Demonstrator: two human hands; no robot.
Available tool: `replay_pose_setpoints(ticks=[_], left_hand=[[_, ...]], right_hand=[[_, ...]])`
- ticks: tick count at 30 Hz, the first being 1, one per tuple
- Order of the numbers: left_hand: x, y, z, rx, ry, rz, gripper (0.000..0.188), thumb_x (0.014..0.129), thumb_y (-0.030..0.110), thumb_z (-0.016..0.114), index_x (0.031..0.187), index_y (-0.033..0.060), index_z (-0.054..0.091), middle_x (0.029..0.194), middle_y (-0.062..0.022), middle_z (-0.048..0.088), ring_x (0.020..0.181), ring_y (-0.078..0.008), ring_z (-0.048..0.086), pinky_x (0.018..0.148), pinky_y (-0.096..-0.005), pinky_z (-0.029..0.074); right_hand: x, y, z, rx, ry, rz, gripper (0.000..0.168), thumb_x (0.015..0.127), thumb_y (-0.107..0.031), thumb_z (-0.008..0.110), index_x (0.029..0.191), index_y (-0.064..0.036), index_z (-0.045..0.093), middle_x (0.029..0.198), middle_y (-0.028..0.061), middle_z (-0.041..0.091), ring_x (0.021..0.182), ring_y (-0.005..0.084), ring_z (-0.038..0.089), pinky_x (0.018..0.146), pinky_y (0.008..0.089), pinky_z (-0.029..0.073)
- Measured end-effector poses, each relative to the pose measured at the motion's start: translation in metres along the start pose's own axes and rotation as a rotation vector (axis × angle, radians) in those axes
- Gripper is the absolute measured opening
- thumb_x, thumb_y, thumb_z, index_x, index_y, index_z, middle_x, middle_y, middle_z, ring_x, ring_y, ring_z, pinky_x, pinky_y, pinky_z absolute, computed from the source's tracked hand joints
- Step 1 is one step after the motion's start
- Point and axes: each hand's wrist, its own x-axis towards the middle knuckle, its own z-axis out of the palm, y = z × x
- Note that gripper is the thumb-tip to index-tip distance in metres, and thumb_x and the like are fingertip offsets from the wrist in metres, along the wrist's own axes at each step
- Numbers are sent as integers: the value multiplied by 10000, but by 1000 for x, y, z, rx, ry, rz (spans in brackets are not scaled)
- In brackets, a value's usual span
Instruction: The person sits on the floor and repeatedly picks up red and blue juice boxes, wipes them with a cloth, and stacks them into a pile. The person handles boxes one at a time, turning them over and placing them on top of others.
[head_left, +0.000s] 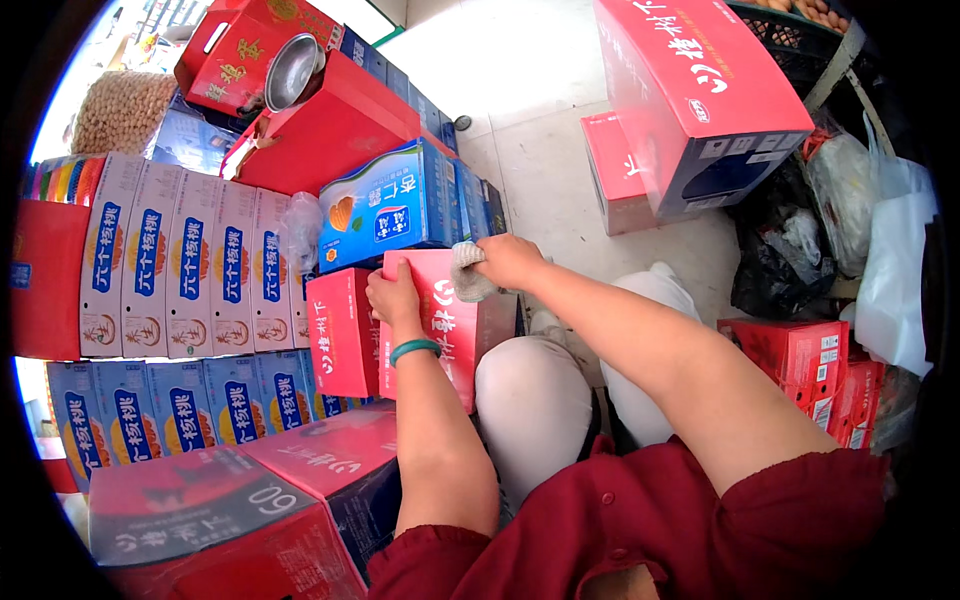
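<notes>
Directly before my knees stands a red drink carton (420, 330) with white writing. My left hand (394, 296), a green bangle on its wrist, rests spread over the carton's left edge, thumb along the top. A beige cloth (469, 274) is bunched in my right hand (510, 260), at the carton's far right corner. Another red carton (341, 330) sits close against the left side of the first. Just beyond them is a blue drink carton (382, 206) with an almond picture.
Rows of walnut-drink boxes (187, 262) are stacked at left, with large red cartons (300, 495) below. A metal bowl (291, 73) sits on a red box at the back. Right are a big red carton (705, 97), plastic bags (844, 195) and red boxes (784, 360).
</notes>
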Motion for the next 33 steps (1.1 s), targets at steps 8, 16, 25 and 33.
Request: replay_pose_setpoints(ticks=[8,16,25,33], left_hand=[[-3,-9,3,1,38,107,543,826,479,624,1179,70,567,1181,-178,576,1124,-357,531,934,-549,391],[22,8,4,-246,155,-122,343,880,341,564,1011,32,633,1043,-161,626,988,-348,582,873,-482,429],[160,-2,-8,84,242,178,349,856,275,590,1069,3,639,1354,-302,382,1227,-399,440,998,-440,392],[261,-45,4,286,-113,265,525,853,329,584,1258,-2,547,1491,-313,132,1257,-445,417,1074,-419,328]], right_hand=[[-1,-5,3,18,17,44,304,801,-308,593,1027,-115,653,1026,147,665,979,338,625,838,451,487],[2,-8,6,-11,14,11,338,793,-304,648,1046,-88,589,1025,153,655,976,351,618,813,467,488],[14,-11,6,-133,-31,-116,333,813,-283,652,1050,-82,533,1017,126,623,943,334,625,779,463,499],[17,-15,4,-151,-103,-93,327,801,-240,650,1030,-67,492,1012,141,592,915,351,616,743,481,492]])
